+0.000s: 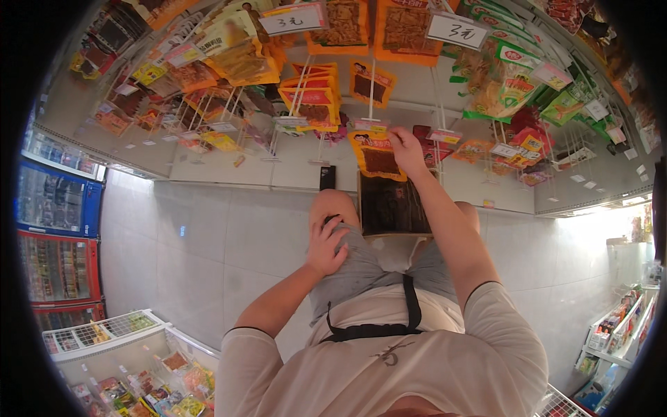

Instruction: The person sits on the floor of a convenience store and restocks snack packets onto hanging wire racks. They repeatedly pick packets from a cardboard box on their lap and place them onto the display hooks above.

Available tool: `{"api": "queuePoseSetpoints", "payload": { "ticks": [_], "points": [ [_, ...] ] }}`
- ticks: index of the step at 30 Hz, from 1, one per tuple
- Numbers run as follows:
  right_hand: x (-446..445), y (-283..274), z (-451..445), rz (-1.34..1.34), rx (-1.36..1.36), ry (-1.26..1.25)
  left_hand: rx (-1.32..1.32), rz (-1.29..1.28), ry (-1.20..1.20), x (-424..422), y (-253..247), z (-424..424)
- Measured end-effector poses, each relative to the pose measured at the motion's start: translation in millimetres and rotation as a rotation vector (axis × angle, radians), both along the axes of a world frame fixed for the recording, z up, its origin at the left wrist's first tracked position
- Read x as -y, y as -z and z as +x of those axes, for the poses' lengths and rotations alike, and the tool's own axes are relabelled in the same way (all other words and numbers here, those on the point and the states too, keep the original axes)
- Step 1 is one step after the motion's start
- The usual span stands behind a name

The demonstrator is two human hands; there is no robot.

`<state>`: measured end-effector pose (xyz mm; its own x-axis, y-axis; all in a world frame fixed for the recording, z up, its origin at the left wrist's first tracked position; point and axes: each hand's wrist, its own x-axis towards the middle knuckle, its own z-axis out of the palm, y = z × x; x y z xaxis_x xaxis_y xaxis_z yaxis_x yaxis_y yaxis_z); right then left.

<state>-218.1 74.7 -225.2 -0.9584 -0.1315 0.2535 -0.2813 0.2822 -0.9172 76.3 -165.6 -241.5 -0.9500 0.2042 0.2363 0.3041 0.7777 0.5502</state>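
Note:
My right hand is raised to the display rack, its fingers closed on the upper right edge of an orange snack packet with a dark window. That packet hangs just below a tagged hook end. Behind it, another orange packet hangs on the same hook. Between my knees stands an open box with dark contents that I cannot make out. My left hand rests on my left thigh, fingers spread. A small dark patch shows at its fingertips, too unclear to name.
Rows of hanging snack packets and price cards fill the rack. A small black object stands at its base. Drink coolers line the left. A shelf unit is at right, and a display bin lies behind at left.

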Motion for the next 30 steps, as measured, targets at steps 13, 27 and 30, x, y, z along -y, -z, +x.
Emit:
{"api": "queuePoseSetpoints", "payload": {
  "ticks": [13,27,30],
  "points": [
    [11.7,-16.5,-24.1,-0.263,0.147,-0.079,0.004,0.040,0.003,1.4,-0.8,-0.7],
    [32.8,-29.4,-15.4,-0.330,0.310,-0.013,0.002,0.012,-0.004,2.3,0.4,-0.4],
    [35.9,-32.4,-19.0,-0.257,0.285,0.039,0.002,0.020,-0.008,2.6,-0.7,1.3]
  ]
}}
